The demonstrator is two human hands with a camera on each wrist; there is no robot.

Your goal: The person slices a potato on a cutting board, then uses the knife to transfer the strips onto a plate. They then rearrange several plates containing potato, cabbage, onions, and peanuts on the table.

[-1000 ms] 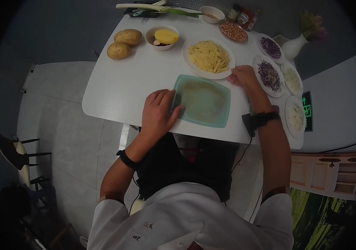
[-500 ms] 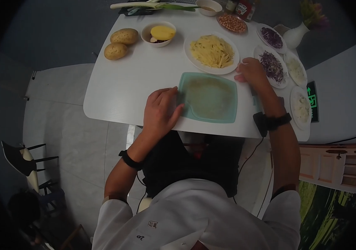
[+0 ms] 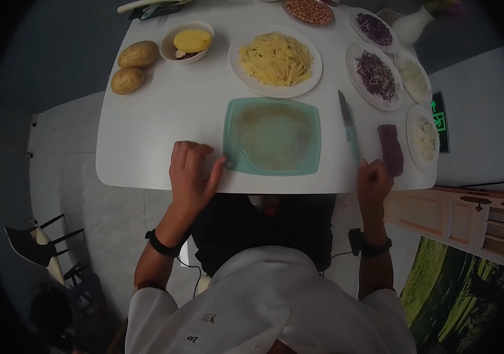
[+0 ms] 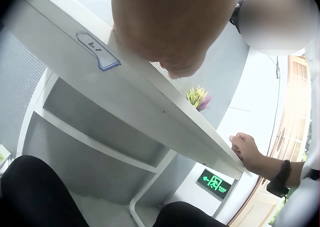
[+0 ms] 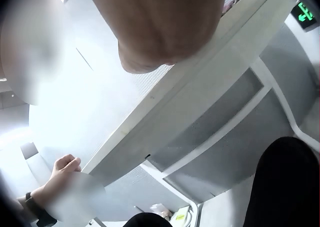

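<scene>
In the head view my left hand (image 3: 190, 177) rests at the table's front edge, its fingers loosely bent and thumb close to the lower left corner of a teal cutting board (image 3: 275, 138). My right hand (image 3: 374, 180) lies at the front edge further right, fingers loosely curled, right by the handle end of a knife (image 3: 349, 127). The knife lies on the table, blade pointing away from me. Beside it is a dark purple, cloth-like strip (image 3: 390, 150). Beyond the board stands a white plate (image 3: 237, 74) of yellow potato shreds (image 3: 277, 59). Both wrist views show mostly forearm and the table edge.
Two potatoes (image 3: 137, 54) and a bowl (image 3: 168, 50) with a peeled potato piece (image 3: 193, 41) stand at the left. Plates of purple shreds (image 3: 376, 76) and pale pieces (image 3: 426, 138) line the right side. A dish of peanuts (image 3: 309, 10) and a white vase (image 3: 411, 26) are at the back.
My right hand has drawn back from the potato plate to the front edge, uncovering the knife and purple strip. The left hand has slipped back from the board's left side. The head view has shifted.
</scene>
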